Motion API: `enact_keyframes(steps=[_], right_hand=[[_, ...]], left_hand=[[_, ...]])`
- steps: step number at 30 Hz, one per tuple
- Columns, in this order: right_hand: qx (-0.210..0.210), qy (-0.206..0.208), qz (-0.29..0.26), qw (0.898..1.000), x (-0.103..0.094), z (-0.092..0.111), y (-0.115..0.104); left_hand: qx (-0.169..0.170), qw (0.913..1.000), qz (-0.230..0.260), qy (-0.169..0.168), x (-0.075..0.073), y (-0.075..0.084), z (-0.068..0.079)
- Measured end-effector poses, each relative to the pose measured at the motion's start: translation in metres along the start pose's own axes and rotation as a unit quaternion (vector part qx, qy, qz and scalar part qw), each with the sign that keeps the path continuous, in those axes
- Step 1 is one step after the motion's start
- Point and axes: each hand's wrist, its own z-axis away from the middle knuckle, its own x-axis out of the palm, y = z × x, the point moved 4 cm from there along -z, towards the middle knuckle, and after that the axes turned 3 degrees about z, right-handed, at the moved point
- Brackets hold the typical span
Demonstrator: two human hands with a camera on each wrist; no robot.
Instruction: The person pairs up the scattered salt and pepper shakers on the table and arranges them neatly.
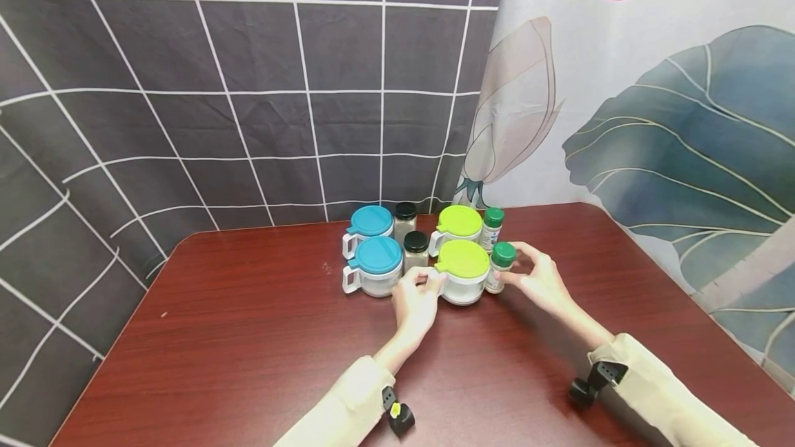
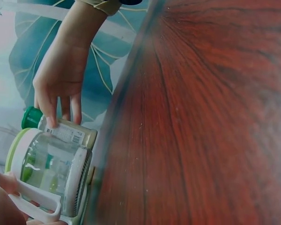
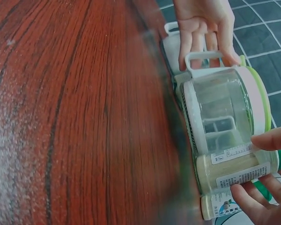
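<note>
A clear seasoning jar with a lime-green lid (image 1: 462, 259) and white handle stands at the front of the group. At its handle (image 2: 37, 201), my left hand (image 1: 415, 302) pinches with thumb and fingers. My right hand (image 1: 542, 281) grips a green-capped spice bottle (image 1: 498, 267) that stands against the jar's right side. In the right wrist view, thumb and fingers lie on opposite sides of this bottle (image 3: 239, 169), which holds a pale beige content. Part of the left hand's grip is hidden in the head view.
Behind stand another lime-lidded jar (image 1: 459, 221) and a green-capped bottle (image 1: 491, 228). To the left are two blue-lidded jars, front (image 1: 379, 255) and back (image 1: 371, 221), and two black-capped bottles, front (image 1: 415, 248) and back (image 1: 406, 218). A grid-patterned cloth (image 1: 248, 88) hangs behind the reddish-brown table (image 1: 248, 350).
</note>
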Motion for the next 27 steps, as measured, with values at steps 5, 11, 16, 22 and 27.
enact_keyframes(steps=[5, 11, 16, 22, 27], right_hand=[[-0.003, 0.006, 0.002, 1.000, -0.002, -0.001, 0.002], [0.007, 0.004, 0.001, 1.000, -0.001, -0.003, 0.007], [0.013, 0.009, 0.004, 1.000, -0.002, -0.005, 0.010], [0.013, 0.011, 0.006, 1.000, -0.002, -0.007, 0.012], [0.015, 0.012, 0.021, 1.000, -0.001, -0.007, 0.013]], left_hand=[[-0.002, 0.9999, 0.013, -0.001, 0.004, -0.001, -0.001], [-0.009, 0.9999, 0.012, 0.009, 0.009, -0.004, -0.002], [0.002, 0.9998, 0.014, 0.012, 0.013, -0.006, -0.002], [-0.004, 0.9999, 0.004, 0.010, 0.017, -0.011, -0.003], [-0.004, 0.9999, -0.008, 0.007, 0.018, -0.014, -0.004]])
